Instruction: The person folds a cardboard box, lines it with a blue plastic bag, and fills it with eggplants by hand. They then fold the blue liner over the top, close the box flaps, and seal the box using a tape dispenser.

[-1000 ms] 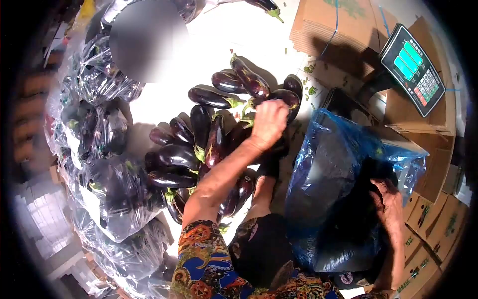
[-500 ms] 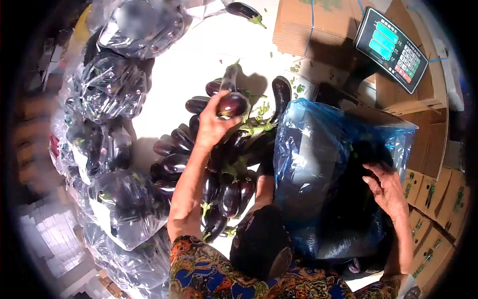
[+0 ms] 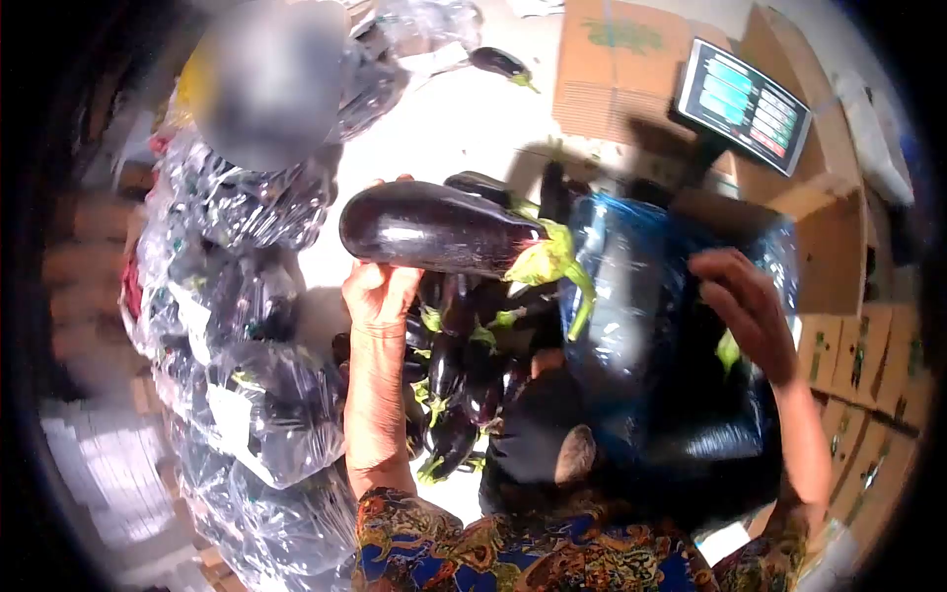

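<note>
My left hand (image 3: 381, 296) grips a large glossy eggplant (image 3: 434, 229), raised close to the camera. It lies sideways, its green stem pointing right and bending down toward a blue plastic bag (image 3: 610, 286). Over the bag's right side is my right hand (image 3: 747, 311), fingers stretched out and slightly bent, with nothing visible in them. The bag's dark inside hides most of its contents; a bit of green (image 3: 727, 350) shows near my right hand. Below the raised eggplant, a pile of loose eggplants (image 3: 449, 370) rests on the white surface.
Clear bags packed with eggplants (image 3: 271, 405) line the left side. A lone eggplant (image 3: 501, 64) lies at the back. Behind the blue bag stands a scale display (image 3: 745, 104), with flattened cardboard (image 3: 617, 74) beside it. Printed cartons (image 3: 858, 370) are stacked at right.
My left hand has lifted the eggplant from above the pile toward the camera and turned it sideways, stem to the right. My right hand has moved up slightly over the bag. The view has shifted.
</note>
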### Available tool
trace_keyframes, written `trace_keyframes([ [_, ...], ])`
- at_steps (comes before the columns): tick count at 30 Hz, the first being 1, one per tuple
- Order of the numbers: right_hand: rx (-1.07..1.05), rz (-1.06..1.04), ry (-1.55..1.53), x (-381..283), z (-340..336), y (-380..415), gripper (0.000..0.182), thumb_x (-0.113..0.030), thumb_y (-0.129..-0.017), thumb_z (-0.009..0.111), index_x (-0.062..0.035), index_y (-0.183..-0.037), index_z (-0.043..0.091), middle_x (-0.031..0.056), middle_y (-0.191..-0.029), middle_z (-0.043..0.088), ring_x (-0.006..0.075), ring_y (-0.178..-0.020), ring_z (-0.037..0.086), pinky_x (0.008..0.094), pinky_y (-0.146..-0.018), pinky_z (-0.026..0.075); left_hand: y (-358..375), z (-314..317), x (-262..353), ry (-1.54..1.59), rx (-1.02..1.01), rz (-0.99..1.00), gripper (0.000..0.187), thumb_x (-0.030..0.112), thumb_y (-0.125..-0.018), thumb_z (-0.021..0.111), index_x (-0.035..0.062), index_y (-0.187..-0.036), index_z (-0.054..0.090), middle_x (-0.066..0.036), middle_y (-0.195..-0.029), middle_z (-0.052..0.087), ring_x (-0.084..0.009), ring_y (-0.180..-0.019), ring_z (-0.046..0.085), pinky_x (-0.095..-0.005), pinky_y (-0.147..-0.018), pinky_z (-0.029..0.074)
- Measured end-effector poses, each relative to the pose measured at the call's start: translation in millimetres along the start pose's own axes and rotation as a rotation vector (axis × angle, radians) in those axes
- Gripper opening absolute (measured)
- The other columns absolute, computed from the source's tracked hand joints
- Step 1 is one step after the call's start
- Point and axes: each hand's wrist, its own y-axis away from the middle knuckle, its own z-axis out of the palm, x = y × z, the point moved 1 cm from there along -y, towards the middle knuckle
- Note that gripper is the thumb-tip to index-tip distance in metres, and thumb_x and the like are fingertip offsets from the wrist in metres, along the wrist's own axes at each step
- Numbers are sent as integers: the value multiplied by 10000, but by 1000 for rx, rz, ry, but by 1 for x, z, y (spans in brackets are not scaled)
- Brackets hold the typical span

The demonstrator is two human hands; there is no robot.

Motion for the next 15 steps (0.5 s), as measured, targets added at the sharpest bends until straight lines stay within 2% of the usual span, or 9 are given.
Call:
trace_keyframes([
  [3, -172, 153, -523, -34, 5, -15, 297, -202, -962, 513, -5, -1175, 578, 124, -1179, 604, 209, -1110, 550, 288, -925, 429, -27, 49, -34, 61, -184, -82, 924, 65, -575, 799, 54, -1399, 381, -199, -1440, 372, -353, -1336, 358, -524, -1123, 280],
  [4, -128, 269, -631, -22, 10, -5, 366, -281, -975, 469, -8, -1203, 558, 128, -1186, 606, 209, -1093, 567, 278, -896, 451, -33, 74, -49, 58, -236, -133, 910, 53, -583, 783, 53, -1399, 380, -203, -1434, 379, -348, -1327, 373, -512, -1121, 288],
  [6, -410, 221, -969, -52, 11, -6, 510, -423, -982, 402, -9, -1263, 501, 143, -1156, 626, 188, -995, 628, 242, -756, 516, -43, 110, -83, 133, -318, -232, 886, 31, -602, 748, 49, -1403, 370, -202, -1418, 400, -336, -1311, 399, -483, -1120, 296],
  [7, -447, 173, -963, -35, 3, -2, 529, -434, -970, 435, 2, -1265, 485, 136, -1111, 643, 163, -896, 646, 237, -645, 524, -49, 121, -96, 203, -349, -277, 878, 20, -612, 729, 46, -1408, 361, -197, -1409, 414, -328, -1303, 411, -466, -1119, 297],
  [9, -247, 199, -951, -32, -6, 24, 550, -397, -924, 544, -34, -1325, 446, 101, -1087, 641, 124, -874, 626, 229, -666, 508, -59, 125, -107, -38, -404, -302, 867, 23, -677, 709, 38, -1440, 295, -162, -1398, 432, -298, -1305, 408, -431, -1105, 297],
  [11, -27, 302, -572, -30, -11, 49, 673, -208, -816, 669, -45, -1400, 375, 95, -983, 622, 138, -829, 600, 257, -701, 486, -57, 132, -126, 120, -333, -429, 797, 37, -747, 679, 36, -1443, 290, -151, -1402, 421, -285, -1268, 448, -390, -1070, 342],
  [12, 40, 225, -610, -18, -6, 53, 837, -69, -741, 715, -73, -1462, 291, 85, -1134, 573, 153, -968, 566, 273, -846, 469, -50, 136, -134, 89, -307, -496, 746, 65, -808, 652, 30, -1449, 273, -131, -1401, 409, -252, -1198, 501, -347, -1036, 377],
  [13, -4, 190, -436, -9, -8, 63, 862, -102, -755, 734, -64, -1475, 263, 90, -1317, 479, 173, -1153, 485, 303, -1006, 379, -48, 133, -147, -31, -253, -553, 686, 64, -838, 630, 29, -1435, 294, -128, -1352, 449, -230, -1147, 527, -338, -1014, 398],
  [15, 14, 26, -152, 2, -5, 73, 903, -140, -758, 757, -66, -1489, 231, 115, -1401, 414, 192, -1265, 404, 316, -1058, 323, -39, 132, -164, -251, -250, -612, 580, 59, -883, 590, 28, -1406, 339, -123, -1264, 515, -197, -1070, 565, -331, -980, 433],
])
